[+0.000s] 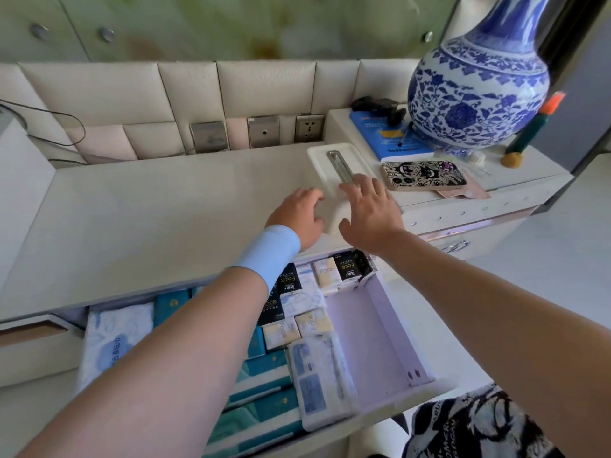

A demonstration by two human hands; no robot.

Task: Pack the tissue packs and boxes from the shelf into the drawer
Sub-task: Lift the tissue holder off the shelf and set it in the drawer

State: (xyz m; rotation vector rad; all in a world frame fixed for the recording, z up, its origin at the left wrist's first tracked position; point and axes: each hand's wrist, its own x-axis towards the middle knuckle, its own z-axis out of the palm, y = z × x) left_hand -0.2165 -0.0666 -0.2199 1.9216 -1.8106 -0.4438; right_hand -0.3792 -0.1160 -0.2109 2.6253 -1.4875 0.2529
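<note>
nearest the person, below the right forearm, a patch of black-and-white patterned shirt (469, 424) shows. under both forearms the drawer (393, 335) stands pulled open, its pale lilac right wall bare beneath the right arm. it is already well filled: a big white-and-blue tissue pack (112, 342) lies out past the left forearm, teal boxes (264, 385) are stacked between the arms, a long white-and-blue pack (317, 381) lies just right of them, and small black and cream "face" packs (344, 267) sit packed together right below the wrists. a light blue wristband (269, 256) wraps the left wrist. beyond the drawer, on the white shelf top (165, 200), both hands meet at the white tissue box (330, 166), the one task thing not yet in the drawer. the left hand (299, 214) has its fingers bent round the box's near left corner, thumb against the near end. the right hand (370, 213) is spread, fingers straight and splayed over the near right part of the box top, beside its metal slot. just right of the right fingertips lies a phone (423, 175) in a patterned case. farther off past the right hand stand a blue book (390, 140) and a blue-and-white vase (479, 90), and beyond the box wall sockets (309, 127) sit in the padded panel.
</note>
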